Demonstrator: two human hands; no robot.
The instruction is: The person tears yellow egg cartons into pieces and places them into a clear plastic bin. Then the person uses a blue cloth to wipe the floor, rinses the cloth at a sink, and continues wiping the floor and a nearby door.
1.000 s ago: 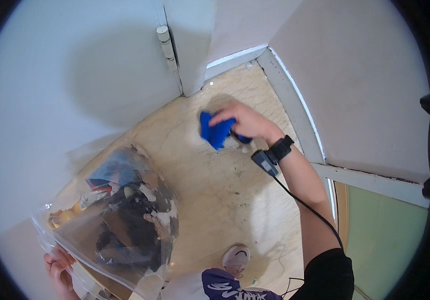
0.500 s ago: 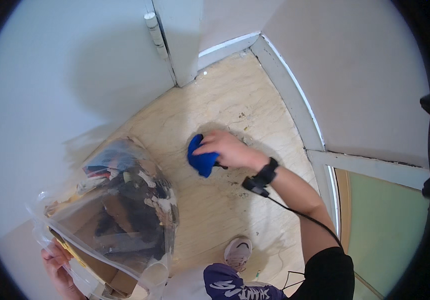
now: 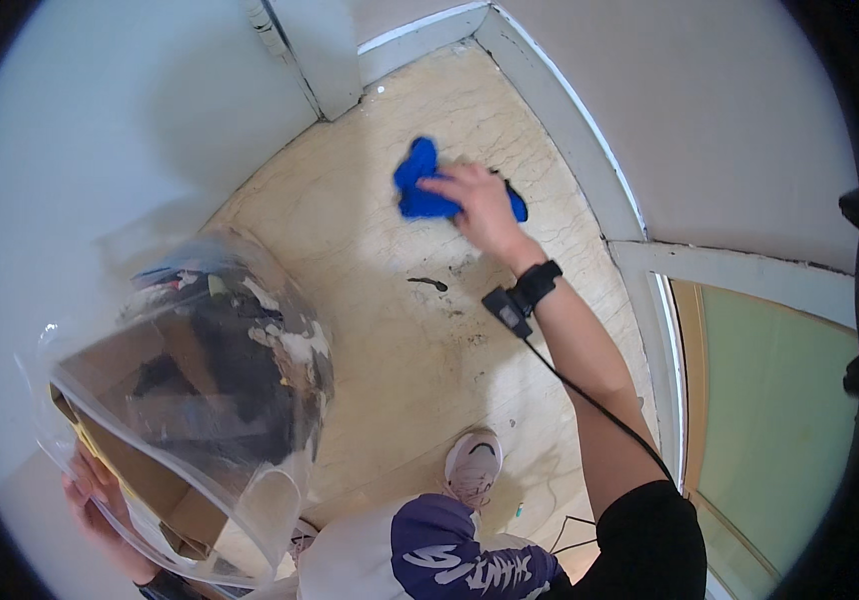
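Since the earlier frame the blue cloth [image 3: 428, 200] has gone farther off and a bit R, w/ the R hand [image 3: 485, 208], so the dark strip [image 3: 428, 284] now lies bare on the near side. Cloth's at the far-mid part of the pale floor [image 3: 390, 170]; on it or just over it, can't tell (hand's a bit blurred). R hand is clamped loosely on the bunched cloth, folds poking out L and R. Risk: cloth could slip or fold under b/c only part is gripped; the strip could smear if dragged over; the cable [image 3: 600, 400] from the wrist device [image 3: 510, 310] could snag. Near L, the clear bag [image 3: 300, 390] w/ cardboard [image 3: 155, 490] at its mouth might tip if the L hand [image 3: 100, 490], fingers curled round its rim, lets go. R arm reaches fwd from near R, angled L, palm down; L forearm's low, near L.
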